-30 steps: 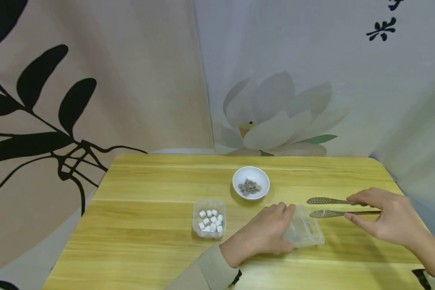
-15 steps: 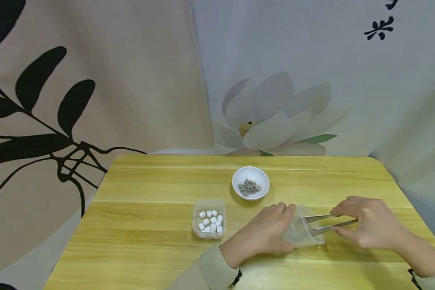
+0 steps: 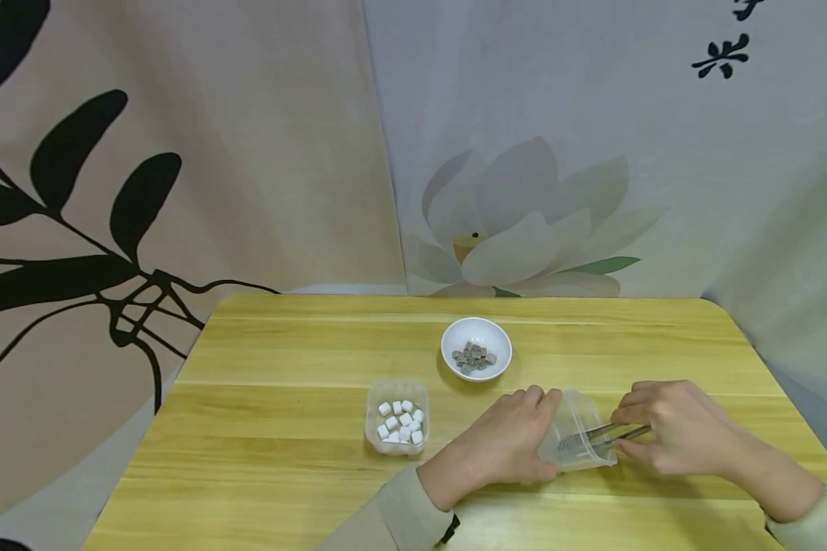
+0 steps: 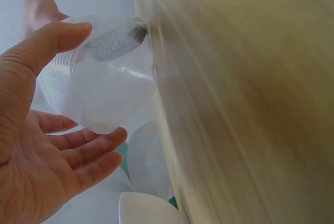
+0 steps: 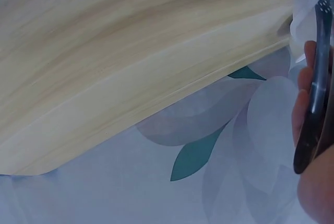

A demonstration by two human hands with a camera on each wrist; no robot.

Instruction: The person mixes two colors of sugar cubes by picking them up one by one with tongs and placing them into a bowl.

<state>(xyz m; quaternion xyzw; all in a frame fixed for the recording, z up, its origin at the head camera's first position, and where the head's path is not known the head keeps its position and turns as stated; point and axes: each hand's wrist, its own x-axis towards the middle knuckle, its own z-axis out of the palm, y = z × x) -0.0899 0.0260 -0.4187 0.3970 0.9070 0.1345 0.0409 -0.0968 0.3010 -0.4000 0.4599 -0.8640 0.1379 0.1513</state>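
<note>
My left hand [image 3: 499, 444] grips a clear plastic container [image 3: 570, 417] tipped on its side, with its opening toward the right. Metal tongs [image 5: 317, 88] with perforated ends are held in my right hand [image 3: 689, 428], between thumb and fingers. Their ends reach inside the container, close together. Through the container's clear bottom [image 4: 112, 93], the left wrist view shows a dark, blurred shape of the tongs. My left thumb lies on one side of the container, the fingers on the other.
A square clear tub [image 3: 374, 398] with several white cubes [image 3: 405, 419] stands left of my left hand. Farther back is a white bowl [image 3: 475, 329] holding several grey cubes [image 3: 474, 357]. All stand on a wooden table [image 3: 282, 383], with printed curtains [image 3: 303, 153] behind its back edge.
My right hand has moved left and slightly down, bringing the tongs into the container. The tongs' arms have come closer together. The left hand and container have stayed in place.
</note>
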